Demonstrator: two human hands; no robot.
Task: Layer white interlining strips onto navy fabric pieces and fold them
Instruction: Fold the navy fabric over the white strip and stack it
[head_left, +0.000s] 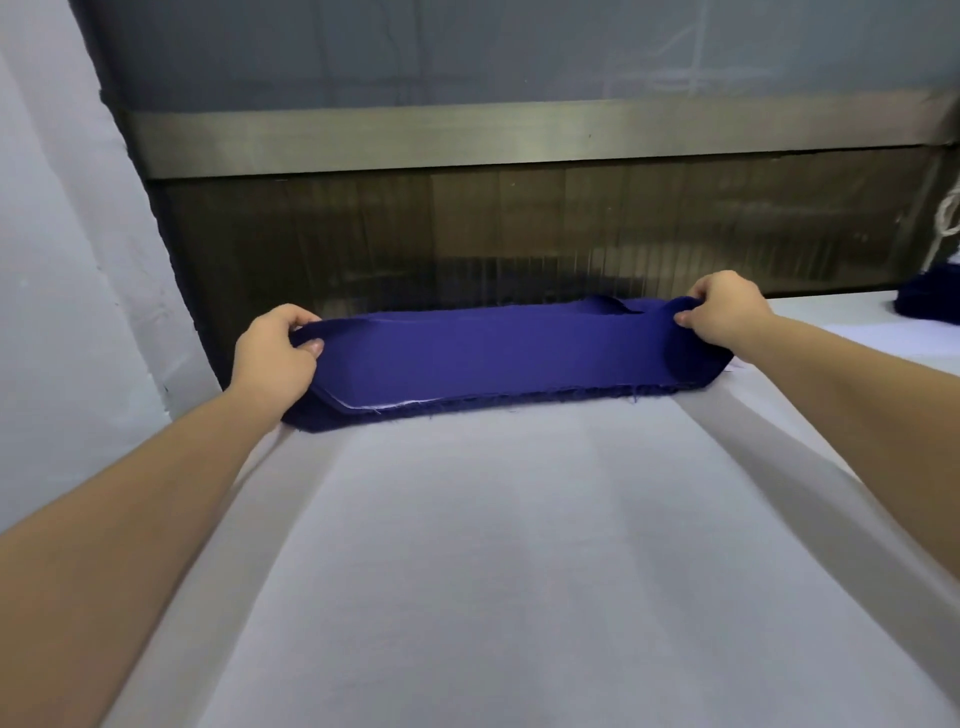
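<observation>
While the left hand (275, 353) and right hand (724, 312) are pinching its ends mid-frame, the navy fabric piece (488, 353) is sagging, looking soft, light, best held at the ends.

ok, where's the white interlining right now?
Head view: only a thin edge of the white interlining shows, sandwiched in the navy fabric along its near edge, closer to the left hand.

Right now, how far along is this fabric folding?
Done: a thin white interlining strip already peeks from inside the long navy fabric piece. In hand: left hand and right hand grip its ends, folding. Left: perhaps the dark navy heap far right.
</observation>
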